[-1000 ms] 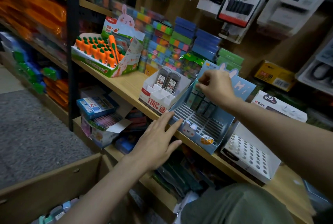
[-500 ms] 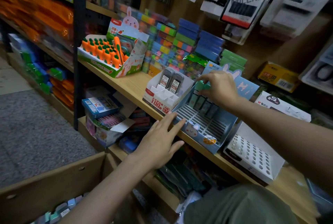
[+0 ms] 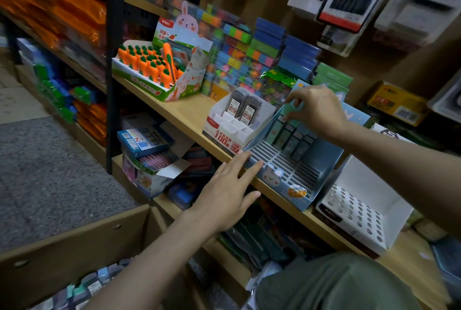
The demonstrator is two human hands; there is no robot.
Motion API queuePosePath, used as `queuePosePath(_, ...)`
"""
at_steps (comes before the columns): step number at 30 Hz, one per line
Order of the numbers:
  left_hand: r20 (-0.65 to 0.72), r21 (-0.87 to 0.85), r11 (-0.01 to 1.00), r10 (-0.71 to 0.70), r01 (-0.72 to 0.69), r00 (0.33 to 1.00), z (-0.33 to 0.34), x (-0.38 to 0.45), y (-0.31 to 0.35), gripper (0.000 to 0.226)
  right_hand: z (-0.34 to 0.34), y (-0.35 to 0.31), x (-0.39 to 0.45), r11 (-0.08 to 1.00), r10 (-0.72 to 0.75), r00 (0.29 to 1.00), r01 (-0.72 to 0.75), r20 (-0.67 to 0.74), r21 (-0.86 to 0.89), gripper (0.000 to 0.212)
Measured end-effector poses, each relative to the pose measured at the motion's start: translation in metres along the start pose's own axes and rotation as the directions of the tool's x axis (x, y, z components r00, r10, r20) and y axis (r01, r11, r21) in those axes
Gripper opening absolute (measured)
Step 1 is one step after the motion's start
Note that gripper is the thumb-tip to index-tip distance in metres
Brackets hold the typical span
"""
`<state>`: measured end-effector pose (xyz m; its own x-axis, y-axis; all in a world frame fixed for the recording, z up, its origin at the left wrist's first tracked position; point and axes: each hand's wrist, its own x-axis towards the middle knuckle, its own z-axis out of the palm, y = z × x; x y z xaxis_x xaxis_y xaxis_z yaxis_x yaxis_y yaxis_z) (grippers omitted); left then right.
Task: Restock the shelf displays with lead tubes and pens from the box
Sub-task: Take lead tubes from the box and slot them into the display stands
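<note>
1. Cardboard of the box fills the lower left; its far end is cut off by the frame edge, and the lead tubes inside it are too blurred to count.
2. Right hand reaches over the top row of the blue display; its fingers are curled, but whatever they pinch is hidden (I cannot tell if they hold a tube).
3. Left hand, fingers straight and spread, touches the blue display's front left corner at the edge of the wooden shelf.
4. White display, just left of the blue one, holds two dark lead tubes at its back.
5. Carrot pens stand further left in their green tray.
6. White holed tray sits to the right.
</note>
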<state>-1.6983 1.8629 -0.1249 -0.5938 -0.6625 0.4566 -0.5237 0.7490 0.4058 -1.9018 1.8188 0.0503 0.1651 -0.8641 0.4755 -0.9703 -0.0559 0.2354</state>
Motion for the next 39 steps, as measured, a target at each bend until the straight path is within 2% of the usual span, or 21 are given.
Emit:
queuePosePath(7,-0.001,-0.019,1.0,0.001,-0.001,1.0,0.0,0.0,0.0,0.063,0.014,-0.002,-0.005,0.996,-0.034,0.998,0.029,-0.051,-0.086,0.036)
queuePosePath(11,0.036,-0.019,1.0,-0.001,0.002,0.999,0.002,-0.003,-0.001,0.067,0.016,-0.005,-0.005,0.992,-0.003,1.0,0.002,-0.005,-0.128,0.038)
queuePosePath(15,0.082,-0.039,0.999,0.01,-0.007,0.997,0.0,-0.007,-0.002,0.071,0.012,-0.013,-0.018,0.989,0.032,0.999,-0.032,-0.001,-0.142,0.058)
queuePosePath(17,0.049,-0.105,0.994,0.027,-0.022,0.998,-0.004,-0.014,-0.003,0.068,0.007,-0.022,-0.029,0.999,0.045,0.995,-0.046,-0.095,-0.014,0.06)
queuePosePath(20,-0.098,-0.212,0.976,0.032,-0.052,0.995,-0.011,-0.034,-0.01,0.053,-0.001,-0.057,-0.053,0.922,0.082,0.969,0.015,-0.232,0.388,0.043)
queuePosePath(22,-0.103,-0.285,0.957,-0.084,0.051,0.991,-0.014,-0.056,-0.022,0.037,0.002,-0.095,-0.072,0.806,0.049,0.976,0.086,-0.211,0.586,0.033)
queuePosePath(24,-0.018,-0.363,0.896,-0.279,0.254,0.96,-0.014,-0.088,-0.04,0.021,0.015,-0.136,-0.093,0.694,-0.08,0.993,0.119,-0.088,0.71,0.026)
queuePosePath(25,0.059,-0.423,0.82,-0.4,0.386,0.915,-0.013,-0.107,-0.05,0.015,0.026,-0.157,-0.104,0.658,-0.182,0.983,0.117,0.006,0.744,0.025)
queuePosePath(26,0.146,-0.476,0.706,-0.525,0.525,0.838,-0.009,-0.129,-0.06,0.012,0.039,-0.178,-0.115,0.64,-0.291,0.95,0.103,0.116,0.762,0.025)
queuePosePath(28,0.292,-0.524,0.417,-0.731,0.743,0.617,0.0,-0.181,-0.077,0.013,0.073,-0.22,-0.142,0.654,-0.455,0.825,0.054,0.336,0.755,0.028)
queuePosePath(30,0.39,-0.55,0.105,-0.845,0.828,0.366,0.011,-0.224,-0.087,0.024,0.107,-0.252,-0.17,0.677,-0.491,0.701,-0.067,0.517,0.733,0.03)
queuePosePath(33,0.352,-0.458,-0.055,-0.928,0.887,0.124,0.037,-0.283,-0.095,0.025,0.152,-0.287,-0.209,0.699,-0.438,0.537,-0.3,0.72,0.649,0.028)
queuePosePath(36,0.295,-0.423,-0.209,-0.952,0.882,-0.084,0.069,-0.329,-0.086,0.021,0.19,-0.307,-0.233,0.729,-0.326,0.444,-0.443,0.835,0.521,0.026)
queuePosePath(38,0.265,-0.429,-0.271,-0.95,0.862,-0.167,0.088,-0.345,-0.082,0.019,0.21,-0.316,-0.244,0.724,-0.27,0.425,-0.502,0.864,0.473,0.026)
queuePosePath(39,0.248,-0.422,-0.279,-0.951,0.863,-0.186,0.098,-0.35,-0.082,0.021,0.22,-0.32,-0.249,0.717,-0.254,0.425,-0.52,0.869,0.464,0.024)
